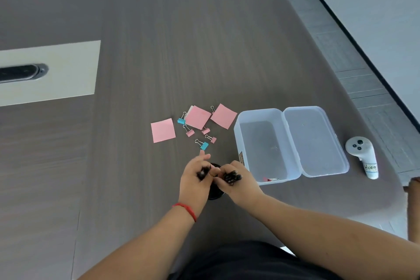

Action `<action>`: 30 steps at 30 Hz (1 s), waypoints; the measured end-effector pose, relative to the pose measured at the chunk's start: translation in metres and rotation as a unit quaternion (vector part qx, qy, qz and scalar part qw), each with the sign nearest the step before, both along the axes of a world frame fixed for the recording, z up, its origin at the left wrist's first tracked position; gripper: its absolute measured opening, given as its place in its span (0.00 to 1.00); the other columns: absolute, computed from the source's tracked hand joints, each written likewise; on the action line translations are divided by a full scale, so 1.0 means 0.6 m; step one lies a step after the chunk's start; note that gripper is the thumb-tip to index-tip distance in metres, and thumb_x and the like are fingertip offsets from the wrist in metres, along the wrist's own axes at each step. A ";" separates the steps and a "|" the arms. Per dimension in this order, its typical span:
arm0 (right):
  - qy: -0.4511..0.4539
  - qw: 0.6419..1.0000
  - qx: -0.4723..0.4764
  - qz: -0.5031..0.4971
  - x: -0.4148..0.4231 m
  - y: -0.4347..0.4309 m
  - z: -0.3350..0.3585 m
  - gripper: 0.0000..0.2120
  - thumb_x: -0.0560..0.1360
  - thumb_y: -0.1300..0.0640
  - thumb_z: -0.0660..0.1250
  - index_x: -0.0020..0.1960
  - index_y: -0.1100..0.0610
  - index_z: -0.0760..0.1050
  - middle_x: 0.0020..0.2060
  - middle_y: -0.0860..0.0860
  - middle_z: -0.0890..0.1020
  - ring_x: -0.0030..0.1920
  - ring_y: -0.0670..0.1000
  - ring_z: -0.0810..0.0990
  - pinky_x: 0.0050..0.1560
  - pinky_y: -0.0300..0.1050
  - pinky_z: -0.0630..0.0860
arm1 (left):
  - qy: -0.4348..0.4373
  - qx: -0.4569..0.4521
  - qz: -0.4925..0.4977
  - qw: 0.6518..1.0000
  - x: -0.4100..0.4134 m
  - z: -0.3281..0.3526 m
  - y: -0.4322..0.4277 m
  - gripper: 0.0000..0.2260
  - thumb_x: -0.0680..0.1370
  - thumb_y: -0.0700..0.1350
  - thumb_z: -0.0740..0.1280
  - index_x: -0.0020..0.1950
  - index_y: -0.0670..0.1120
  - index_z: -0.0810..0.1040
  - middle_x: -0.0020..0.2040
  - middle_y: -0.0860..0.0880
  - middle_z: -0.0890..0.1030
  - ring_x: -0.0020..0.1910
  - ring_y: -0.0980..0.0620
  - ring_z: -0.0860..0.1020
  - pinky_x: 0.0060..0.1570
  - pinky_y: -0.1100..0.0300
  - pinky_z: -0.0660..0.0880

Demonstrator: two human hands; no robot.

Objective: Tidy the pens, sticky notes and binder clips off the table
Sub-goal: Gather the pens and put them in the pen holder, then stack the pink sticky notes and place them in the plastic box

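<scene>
Wide bare table (204, 41) beyond — both hands, left hand (196, 177) and right hand (236, 180), clenched around black pens (230, 177) beside the open clear box (261, 143).

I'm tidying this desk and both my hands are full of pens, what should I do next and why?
Probably lower the pens in your right hand into the black cup directly beneath. Your left hand also grips pens, and the cup already sits between both hands.
</scene>
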State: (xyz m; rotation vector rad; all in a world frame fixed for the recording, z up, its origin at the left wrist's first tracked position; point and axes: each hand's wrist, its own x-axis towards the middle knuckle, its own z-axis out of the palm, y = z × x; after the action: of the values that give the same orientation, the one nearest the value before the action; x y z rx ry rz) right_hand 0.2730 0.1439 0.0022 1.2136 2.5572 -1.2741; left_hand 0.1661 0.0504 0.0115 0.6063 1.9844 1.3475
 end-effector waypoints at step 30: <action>0.008 0.997 0.070 -0.006 -0.166 0.175 0.049 0.15 0.76 0.56 0.63 0.62 0.49 0.69 0.55 0.47 0.74 0.46 0.48 0.76 0.46 0.42 0.70 | 0.032 -0.019 0.133 0.990 -0.201 0.007 0.042 0.10 0.75 0.59 0.61 0.47 0.54 0.74 0.50 0.56 0.78 0.52 0.62 0.75 0.56 0.59 0.72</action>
State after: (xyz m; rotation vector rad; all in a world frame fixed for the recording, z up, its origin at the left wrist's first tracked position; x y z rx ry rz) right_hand 0.1733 0.2491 0.0318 1.2475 2.6961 -1.1273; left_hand 0.0454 0.0758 0.0157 0.3804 2.1993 1.4564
